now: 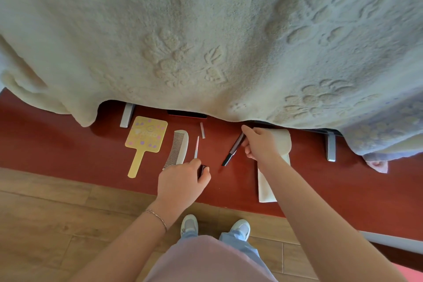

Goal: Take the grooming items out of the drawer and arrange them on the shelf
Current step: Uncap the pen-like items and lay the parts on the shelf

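Observation:
On the red-brown shelf [68,144] lie a yellow hand mirror [146,137], a white comb [178,149], a thin pink stick [196,146] and a small clear cap [202,130]. My left hand [183,181] grips a small dark item [202,170] just below the pink stick. My right hand [261,144] holds the upper end of a dark pen-like tube [232,151], whose black tip rests on the shelf. A white folded cloth [274,167] lies under my right hand.
A cream embossed blanket [206,41] hangs over the shelf's back. Grey metal brackets [127,115] [330,146] stand on the shelf. A dark slot [187,114] shows under the blanket. Wooden floor [57,213] and my shoes [190,224] are below.

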{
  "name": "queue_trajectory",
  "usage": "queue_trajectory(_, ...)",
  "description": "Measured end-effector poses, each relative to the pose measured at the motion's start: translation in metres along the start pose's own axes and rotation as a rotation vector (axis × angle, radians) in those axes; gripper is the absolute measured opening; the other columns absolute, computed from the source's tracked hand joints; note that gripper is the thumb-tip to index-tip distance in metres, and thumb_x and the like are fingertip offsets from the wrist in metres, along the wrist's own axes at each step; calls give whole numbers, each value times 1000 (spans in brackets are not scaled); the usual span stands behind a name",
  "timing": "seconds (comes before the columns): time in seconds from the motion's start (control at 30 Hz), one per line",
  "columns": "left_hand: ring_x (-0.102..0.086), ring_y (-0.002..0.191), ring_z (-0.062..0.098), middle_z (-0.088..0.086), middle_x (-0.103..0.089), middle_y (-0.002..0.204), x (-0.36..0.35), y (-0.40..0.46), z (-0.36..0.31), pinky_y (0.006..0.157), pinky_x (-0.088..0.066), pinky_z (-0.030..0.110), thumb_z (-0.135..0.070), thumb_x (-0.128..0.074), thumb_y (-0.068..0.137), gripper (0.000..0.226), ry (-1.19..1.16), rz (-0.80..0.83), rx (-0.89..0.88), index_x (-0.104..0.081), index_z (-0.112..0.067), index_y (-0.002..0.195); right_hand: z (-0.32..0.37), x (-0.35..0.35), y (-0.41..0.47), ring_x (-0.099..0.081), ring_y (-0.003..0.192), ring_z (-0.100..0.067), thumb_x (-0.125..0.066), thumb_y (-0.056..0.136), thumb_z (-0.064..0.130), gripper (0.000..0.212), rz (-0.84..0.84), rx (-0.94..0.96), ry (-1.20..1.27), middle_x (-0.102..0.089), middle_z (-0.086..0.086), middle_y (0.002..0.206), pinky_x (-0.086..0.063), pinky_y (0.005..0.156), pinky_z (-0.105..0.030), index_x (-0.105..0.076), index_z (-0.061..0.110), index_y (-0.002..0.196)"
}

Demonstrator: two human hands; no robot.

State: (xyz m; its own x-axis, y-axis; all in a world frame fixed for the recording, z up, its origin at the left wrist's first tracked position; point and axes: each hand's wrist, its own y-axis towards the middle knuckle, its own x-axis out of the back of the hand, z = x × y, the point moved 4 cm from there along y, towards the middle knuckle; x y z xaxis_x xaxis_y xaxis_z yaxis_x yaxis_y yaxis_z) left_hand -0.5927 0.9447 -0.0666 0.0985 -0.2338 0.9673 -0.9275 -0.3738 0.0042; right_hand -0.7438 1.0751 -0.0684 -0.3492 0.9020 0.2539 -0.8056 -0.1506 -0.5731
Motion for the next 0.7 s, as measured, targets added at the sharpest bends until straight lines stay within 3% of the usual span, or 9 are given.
queue_trajectory(0.17,-43,42,12,-7,-52,47,0,1,-3,42,-33,16,-42,-50,84,27,-21,20,6,-58,-21,70,-17,5,-9,-56,49,-14,-50,90,16,11,-58,-27,139,-65,-7,65,-46,46,-21,-57,11,84)
queue_trajectory(0.3,-45,50,14,-7,-49,55,2,7,-5,46,-34,19,-45,-46,87,27,5,60,28,-46,-22,73,-29,3,-18,-64,62,-17,-47,91,8,8,-46,-10,233,-67,-12,77,-56,61,-25,-55,7,92)
queue_trajectory(0.4,-47,56,16,-6,-52,59,4,13,-7,50,-39,23,-45,-42,89,26,-19,69,58,-44,-23,75,-38,0,-26,-64,66,-17,-46,89,2,12,-13,14,234,-65,-11,79,-56,70,-28,-52,11,83)
queue_trajectory(0.53,-51,53,15,-6,-52,56,3,19,-9,51,-44,25,-45,-40,90,28,-24,98,61,-48,-23,74,-56,-6,-39,-59,72,-19,-52,84,5,16,10,75,-18,-61,-4,78,-52,71,-30,-52,20,77)
queue_trajectory(0.63,-51,53,15,-4,-53,57,1,23,-12,50,-43,27,-45,-38,91,30,-6,121,57,-52,-21,79,-64,-15,-47,-55,68,-11,-58,85,12,12,5,151,-203,-60,1,83,-44,56,-11,-55,23,80)
queue_trajectory(0.7,-49,53,17,-3,-54,58,1,26,-11,49,-39,27,-45,-38,91,30,-1,122,75,-52,-20,79,-64,-21,-51,-51,67,-6,-58,85,12,10,-6,261,-318,-55,5,85,-40,54,-6,-56,21,82)
